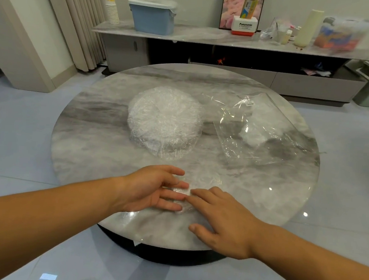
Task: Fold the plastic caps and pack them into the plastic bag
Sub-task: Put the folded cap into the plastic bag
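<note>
plainly, the left hand (pixel 153 190) is reaching in over the near edge of the round marble worktop (pixel 91 132), fingers straight and a little spread, pressing flat on a single clear plastic cap (pixel 161 228) rather than pinching it. that cap is lying spread thin on the stone, and its bunched whitish rim is showing just at the left fingertips (pixel 181 191). it is looking feather-light, limp and crinkly. it is probably sliding easily on the polished surface and springing back once released, so it is asking for flat palms to hold a crease, and for a grip on the gathered elastic edge, not the slack film in the middle.

further back, near the centre, the stack of caps (pixel 165 120) is sitting as a puffy white mound, well apart from both hands. it is likely squashing under any squeeze, so one layer is best peeled off by its rim.

the right hand (pixel 223 220) is resting palm down beside the left, fingers splayed and straight, index tip touching the left fingers, thumb stretched toward the near edge, holding nothing.

to the right of the stack, the plastic bag (pixel 264 128) is lying flat and wrinkled with pale bundles inside, seemingly caps already packed. its film is looking slippery and floppy, so its mouth is needing one hand to hold it open by the edge.
</note>
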`<act>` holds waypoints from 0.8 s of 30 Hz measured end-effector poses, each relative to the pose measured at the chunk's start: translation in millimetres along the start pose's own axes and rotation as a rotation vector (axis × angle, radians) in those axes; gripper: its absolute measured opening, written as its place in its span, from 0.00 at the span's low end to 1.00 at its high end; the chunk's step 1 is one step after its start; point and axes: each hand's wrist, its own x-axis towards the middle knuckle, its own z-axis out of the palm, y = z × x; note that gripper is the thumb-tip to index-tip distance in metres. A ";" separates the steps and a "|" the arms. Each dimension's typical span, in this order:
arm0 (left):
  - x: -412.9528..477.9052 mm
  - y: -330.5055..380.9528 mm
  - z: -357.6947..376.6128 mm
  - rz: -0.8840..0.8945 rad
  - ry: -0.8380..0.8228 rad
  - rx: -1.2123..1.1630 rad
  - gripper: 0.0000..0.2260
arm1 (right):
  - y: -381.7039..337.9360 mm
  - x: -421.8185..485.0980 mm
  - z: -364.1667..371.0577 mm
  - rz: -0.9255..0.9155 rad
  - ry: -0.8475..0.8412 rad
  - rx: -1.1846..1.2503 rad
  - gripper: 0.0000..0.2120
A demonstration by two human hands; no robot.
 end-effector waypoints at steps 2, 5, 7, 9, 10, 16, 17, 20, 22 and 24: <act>0.7 1.6 -0.2 0.012 -0.006 0.019 0.14 | 1.1 1.0 1.1 0.014 -0.009 -0.017 0.30; 3.7 10.1 -3.4 0.083 0.045 0.144 0.14 | 2.0 1.8 0.0 0.020 -0.011 -0.024 0.29; 7.6 17.5 -7.0 0.167 0.142 0.317 0.13 | 1.9 1.9 -0.8 0.020 -0.015 -0.034 0.30; 15.3 21.3 -10.3 0.249 0.264 0.557 0.13 | 0.8 1.3 -1.9 0.021 -0.017 -0.032 0.31; 18.9 21.9 -10.1 0.271 0.300 0.684 0.13 | 0.5 0.8 -2.7 0.022 -0.018 -0.027 0.32; 34.4 24.1 9.4 0.220 0.267 1.037 0.18 | 4.6 -1.6 -5.9 -0.001 -0.040 -0.009 0.31; 36.3 23.6 12.8 0.193 0.251 1.041 0.18 | 5.5 -2.1 -6.2 -0.004 -0.043 -0.012 0.31; 39.5 21.8 18.1 0.107 0.220 0.971 0.17 | 7.7 -3.1 -8.3 -0.019 -0.061 -0.012 0.29; 39.5 22.7 17.4 0.049 0.213 0.894 0.17 | 9.8 -4.2 -9.9 -0.037 -0.060 0.006 0.27; 38.4 24.7 15.5 -0.010 0.175 0.829 0.14 | 13.3 -5.5 -10.1 -0.056 -0.034 0.037 0.26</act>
